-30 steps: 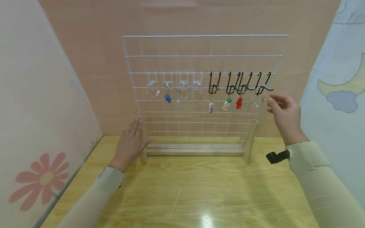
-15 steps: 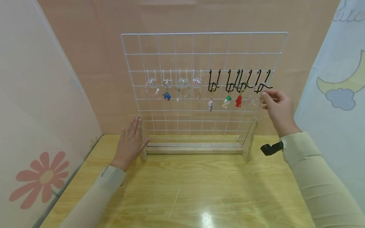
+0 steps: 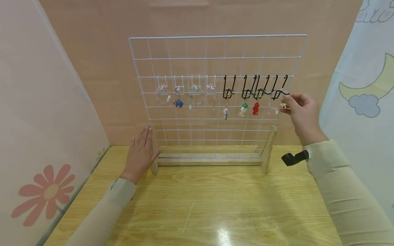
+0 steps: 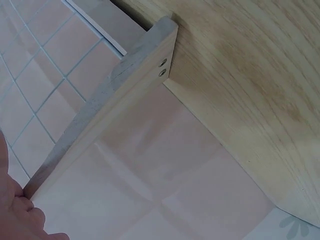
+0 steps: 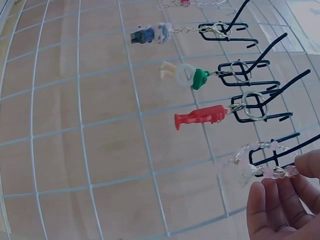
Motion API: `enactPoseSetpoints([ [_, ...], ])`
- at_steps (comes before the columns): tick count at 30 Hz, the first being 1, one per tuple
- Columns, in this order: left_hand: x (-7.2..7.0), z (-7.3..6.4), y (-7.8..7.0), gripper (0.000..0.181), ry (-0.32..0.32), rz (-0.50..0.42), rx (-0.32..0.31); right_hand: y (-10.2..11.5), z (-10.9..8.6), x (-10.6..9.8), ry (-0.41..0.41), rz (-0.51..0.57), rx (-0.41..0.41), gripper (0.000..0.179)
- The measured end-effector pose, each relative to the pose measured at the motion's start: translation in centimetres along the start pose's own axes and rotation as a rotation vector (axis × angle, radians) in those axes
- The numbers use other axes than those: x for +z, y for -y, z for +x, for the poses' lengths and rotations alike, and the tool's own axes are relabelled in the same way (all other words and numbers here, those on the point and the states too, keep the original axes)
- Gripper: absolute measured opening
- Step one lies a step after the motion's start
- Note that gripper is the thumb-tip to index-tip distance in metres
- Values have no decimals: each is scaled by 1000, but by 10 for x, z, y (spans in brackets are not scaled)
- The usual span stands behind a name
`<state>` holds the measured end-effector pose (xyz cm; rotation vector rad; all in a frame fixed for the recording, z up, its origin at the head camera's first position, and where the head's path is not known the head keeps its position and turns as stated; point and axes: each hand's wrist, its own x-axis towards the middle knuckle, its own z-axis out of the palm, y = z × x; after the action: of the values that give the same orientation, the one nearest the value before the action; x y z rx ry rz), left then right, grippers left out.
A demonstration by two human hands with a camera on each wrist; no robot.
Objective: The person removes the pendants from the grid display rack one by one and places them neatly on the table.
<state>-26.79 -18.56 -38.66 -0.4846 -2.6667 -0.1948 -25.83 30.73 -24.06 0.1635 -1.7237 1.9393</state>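
Note:
A white wire grid rack (image 3: 215,36) stands upright on wooden feet. My left hand (image 3: 140,155) rests with straight fingers against its left wooden post (image 3: 155,147). At the rack's right side, my right hand (image 3: 303,118) pinches a beaded bracelet (image 5: 275,172) with pale pink beads between thumb and fingers. The bracelet loops about the rightmost black hook (image 5: 265,157), and a small gold bow charm (image 3: 284,106) dangles just below the fingertips. Beside that hook hang a red figure keychain (image 5: 200,117) and a green-topped figure keychain (image 5: 199,79).
White hooks on the left half carry pale bracelets (image 3: 196,94) and a blue elephant keychain (image 3: 178,103). A pale figure keychain (image 3: 226,112) hangs from the leftmost black hook. The rack stands on a wood-grain table (image 3: 172,201), in front of a peach backdrop (image 3: 92,85).
My right hand has moved slightly left and up, closer to the rightmost black hook, still pinching the bracelet. The gold bow, mostly covered half a second ago, shows again. My left hand stays on the post.

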Motion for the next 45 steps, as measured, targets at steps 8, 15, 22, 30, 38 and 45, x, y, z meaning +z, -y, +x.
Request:
enactPoseSetpoints([
  [8, 0, 0, 0, 89, 12, 10, -15, 12, -2, 4, 10, 27, -44, 2],
  [15, 2, 1, -1, 91, 0, 15, -11, 23, -4, 1, -18, 37, -63, 1],
  [22, 3, 1, -2, 91, -5, 15, -13, 33, -9, -3, -13, 22, -98, 7],
  [30, 3, 0, -2, 91, 12, 25, -22, 42, -18, 0, 2, 23, -139, 14],
  [38, 4, -1, -2, 90, 14, 14, -24, 41, -38, 3, 74, 23, -131, 18],
  [45, 4, 1, -2, 90, 1, 3, -22, 28, -54, 4, 147, -38, -113, 16],
])
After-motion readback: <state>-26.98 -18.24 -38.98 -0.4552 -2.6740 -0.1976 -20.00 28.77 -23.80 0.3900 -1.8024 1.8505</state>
